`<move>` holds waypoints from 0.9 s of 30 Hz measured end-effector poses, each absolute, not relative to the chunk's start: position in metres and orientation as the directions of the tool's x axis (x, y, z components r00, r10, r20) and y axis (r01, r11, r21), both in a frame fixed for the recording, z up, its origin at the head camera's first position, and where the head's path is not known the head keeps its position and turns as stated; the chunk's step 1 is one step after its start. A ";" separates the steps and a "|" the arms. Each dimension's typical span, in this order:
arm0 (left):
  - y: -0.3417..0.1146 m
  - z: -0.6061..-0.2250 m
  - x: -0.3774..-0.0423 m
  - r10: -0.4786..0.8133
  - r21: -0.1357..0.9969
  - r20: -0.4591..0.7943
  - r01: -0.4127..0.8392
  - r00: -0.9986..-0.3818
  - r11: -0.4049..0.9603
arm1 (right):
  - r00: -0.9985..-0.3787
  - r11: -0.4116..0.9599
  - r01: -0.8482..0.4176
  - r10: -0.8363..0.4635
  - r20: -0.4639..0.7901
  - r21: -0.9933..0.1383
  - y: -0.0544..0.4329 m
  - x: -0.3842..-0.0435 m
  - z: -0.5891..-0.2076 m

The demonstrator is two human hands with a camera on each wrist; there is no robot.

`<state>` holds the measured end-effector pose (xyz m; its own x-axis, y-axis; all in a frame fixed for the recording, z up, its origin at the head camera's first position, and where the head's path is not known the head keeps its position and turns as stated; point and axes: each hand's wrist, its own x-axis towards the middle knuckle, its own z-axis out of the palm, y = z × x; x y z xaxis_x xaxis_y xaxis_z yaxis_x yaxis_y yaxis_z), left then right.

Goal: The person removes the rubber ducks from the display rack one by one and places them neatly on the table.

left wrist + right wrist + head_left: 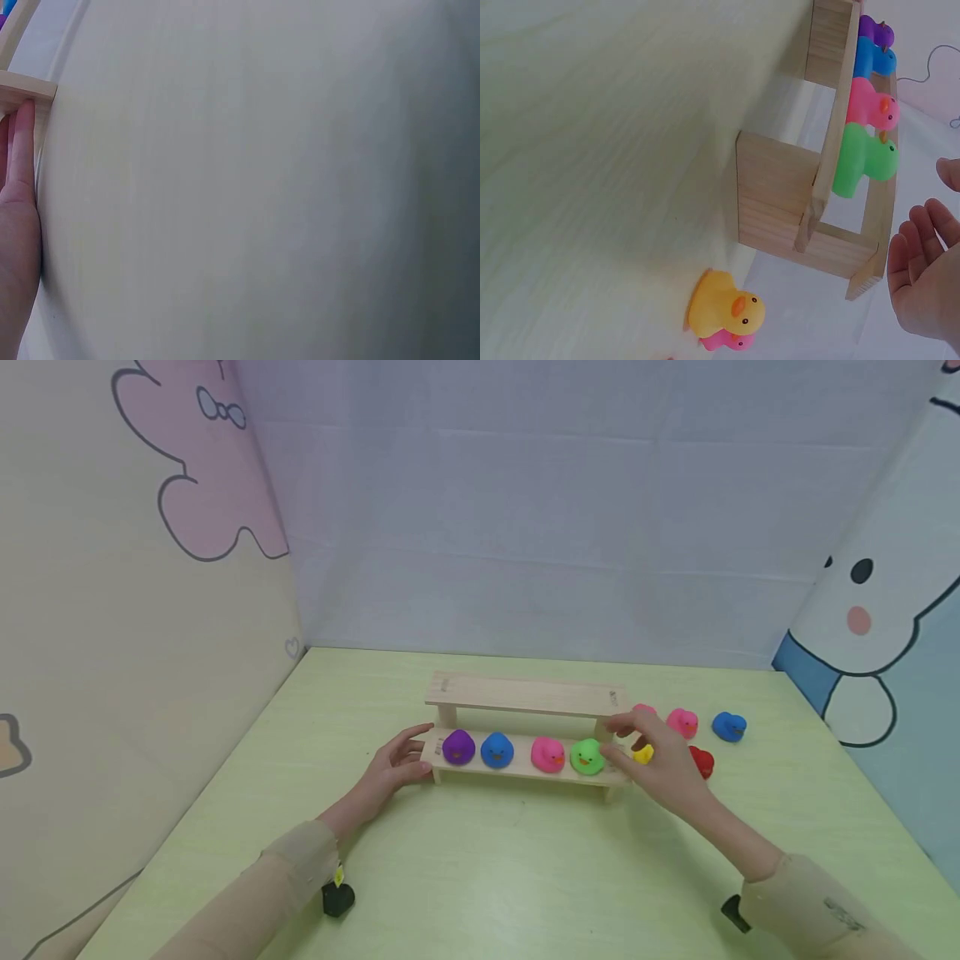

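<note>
A two-tier wooden stand [525,693] stands on the table. Along its lower, front step sit a purple duck [458,747], a blue duck [497,750], a pink duck [547,755] and a green duck [587,757]. My left hand [390,764] holds the stand's left end, thumb at the front corner and fingers toward the back; its fingertips meet the board's end [30,84] in the left wrist view. My right hand [663,768] hovers by the right end with thumb and fingers parted, holding nothing. The right wrist view shows a gap between that hand and the green duck [864,159].
Right of the stand are more toy ducks: yellow [643,754], red [702,762], pink [682,722] and blue [729,727]. Another pink one [643,708] lies partly behind my right hand. A pale cloth wall [525,527] rises behind the table [480,877].
</note>
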<state>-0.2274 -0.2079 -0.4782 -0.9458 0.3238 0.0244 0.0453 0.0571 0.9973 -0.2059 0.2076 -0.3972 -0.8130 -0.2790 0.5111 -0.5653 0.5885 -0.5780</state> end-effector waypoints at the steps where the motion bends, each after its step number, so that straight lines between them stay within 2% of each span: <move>1: -0.208 -0.479 -0.228 0.324 0.997 0.023 0.044 -0.946 0.057 | -0.815 0.588 -0.564 -0.283 0.505 -0.580 0.206 -0.206 -0.399; 8: -0.207 -0.478 -0.227 0.323 0.998 0.020 0.039 -0.946 0.054 | -0.810 0.623 -0.569 -0.312 0.497 -0.536 0.193 -0.206 -0.411; 18: -0.207 -0.477 -0.226 0.325 0.997 0.022 0.045 -0.945 0.062 | -0.858 0.733 -0.482 -0.284 0.428 -0.480 0.183 -0.202 -0.412; 27: -0.208 -0.479 -0.228 0.322 0.996 0.019 0.048 -0.946 0.081 | -0.841 0.773 -0.492 -0.304 0.448 -0.400 0.180 -0.204 -0.410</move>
